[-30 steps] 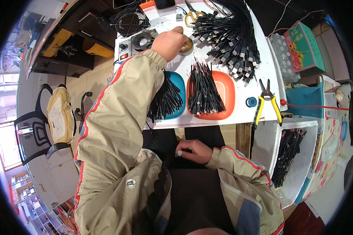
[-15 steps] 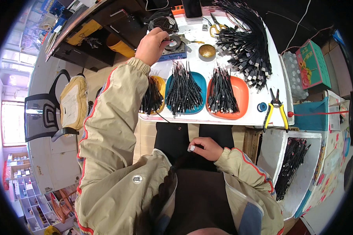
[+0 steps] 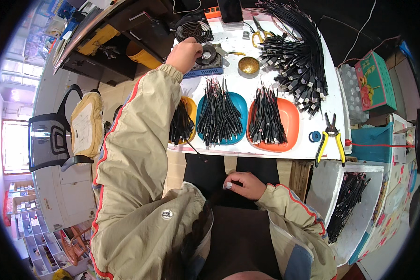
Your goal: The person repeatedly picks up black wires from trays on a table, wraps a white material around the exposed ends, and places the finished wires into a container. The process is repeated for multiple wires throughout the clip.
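Observation:
My left hand reaches to the back of the white table. Its fingers are curled beside a blue-based device carrying a black ring-shaped roll; the fingertips are partly hidden, as is anything in them. Close to my lap, my right hand is closed, with a small white piece at its fingertips that I cannot name. Below my left sleeve, black cables lie in a yellow tray. One dark cable pokes out over the table's front edge.
Black cables also fill a blue tray and an orange tray. At the back right lies a large bundle of USB cables. Yellow-handled pliers, a blue spool, a brass-coloured bowl and scissors rest on the table.
The whole view has shifted slightly, with the table lower in the picture. My left hand stays by the device. My right hand stays near my lap, its fingers curled a little differently.

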`<state>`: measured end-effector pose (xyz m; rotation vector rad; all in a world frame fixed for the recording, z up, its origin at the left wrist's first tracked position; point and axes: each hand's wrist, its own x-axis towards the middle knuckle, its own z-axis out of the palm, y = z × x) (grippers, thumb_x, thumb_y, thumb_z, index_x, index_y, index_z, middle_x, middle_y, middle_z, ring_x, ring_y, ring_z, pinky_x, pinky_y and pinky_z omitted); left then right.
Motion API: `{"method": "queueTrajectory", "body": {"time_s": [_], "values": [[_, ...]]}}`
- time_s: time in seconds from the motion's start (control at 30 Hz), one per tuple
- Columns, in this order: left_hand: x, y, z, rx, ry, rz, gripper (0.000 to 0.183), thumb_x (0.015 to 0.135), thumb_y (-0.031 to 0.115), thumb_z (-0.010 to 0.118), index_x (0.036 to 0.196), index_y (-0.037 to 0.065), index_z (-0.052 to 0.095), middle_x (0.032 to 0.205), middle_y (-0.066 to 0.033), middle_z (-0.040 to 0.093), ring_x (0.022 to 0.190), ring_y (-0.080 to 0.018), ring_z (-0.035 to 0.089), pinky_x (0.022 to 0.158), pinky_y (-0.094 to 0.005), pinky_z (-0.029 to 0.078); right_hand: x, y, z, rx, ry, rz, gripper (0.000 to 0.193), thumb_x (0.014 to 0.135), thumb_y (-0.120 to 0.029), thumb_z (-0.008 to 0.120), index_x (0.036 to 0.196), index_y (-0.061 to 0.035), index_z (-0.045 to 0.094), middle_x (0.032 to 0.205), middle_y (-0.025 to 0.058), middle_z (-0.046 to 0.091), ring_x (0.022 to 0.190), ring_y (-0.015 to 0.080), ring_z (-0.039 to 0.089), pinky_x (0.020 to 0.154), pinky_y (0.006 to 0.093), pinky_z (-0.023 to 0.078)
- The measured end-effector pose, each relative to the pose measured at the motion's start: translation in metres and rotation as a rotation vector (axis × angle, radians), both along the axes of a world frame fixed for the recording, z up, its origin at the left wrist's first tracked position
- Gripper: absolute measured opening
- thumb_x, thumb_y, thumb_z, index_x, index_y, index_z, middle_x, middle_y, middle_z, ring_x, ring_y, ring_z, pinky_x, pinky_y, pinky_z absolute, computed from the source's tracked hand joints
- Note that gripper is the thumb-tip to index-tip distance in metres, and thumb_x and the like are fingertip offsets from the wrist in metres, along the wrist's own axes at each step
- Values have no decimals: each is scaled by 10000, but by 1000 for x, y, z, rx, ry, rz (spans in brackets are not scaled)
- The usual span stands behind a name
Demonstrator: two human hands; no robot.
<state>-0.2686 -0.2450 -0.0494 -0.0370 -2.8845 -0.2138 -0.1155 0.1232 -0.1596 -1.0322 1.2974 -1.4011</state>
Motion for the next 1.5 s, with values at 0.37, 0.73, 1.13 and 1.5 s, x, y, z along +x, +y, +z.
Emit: {"method": "queueTrajectory", "body": {"time_s": [0.37, 0.73, 1.13, 1.5], "values": [[-10, 0, -5, -48, -65, 3, 51, 764, 49, 668, 811, 40, 650, 871, -122, 584, 830, -346, 615, 714, -428, 499, -2, 1, 5, 13, -10, 6, 156, 939, -155, 552, 957, -12, 614, 892, 98, 661, 841, 224, 642, 770, 330, 502], [52, 44, 51, 395, 214, 29, 121, 799, 38, 690, 916, 11, 671, 787, -70, 616, 662, -163, 580, 589, -298, 465, 7, 6, 12, 135, -49, -101, 130, 930, -129, 587, 963, -8, 623, 853, 69, 644, 788, 137, 614, 729, 275, 492], [208, 225, 103, 1999, 239, -167, 157, 913, 4, 594, 1064, -33, 568, 826, -38, 566, 683, -108, 511, 609, -227, 405, 42, -11, 140, -186, 310, -585, 448, 966, -232, 529, 1302, 28, 389, 1108, 205, 592, 992, 303, 618, 864, 378, 473], [232, 264, 89, 1727, 6, -364, 352, 916, 31, 566, 1258, -25, 507, 1240, -112, 554, 1184, -195, 513, 942, -333, 449, 38, 218, 253, -145, 533, -1084, 409, 1022, -364, 368, 901, -25, 563, 814, 83, 583, 731, 156, 547, 666, 298, 452]]}}
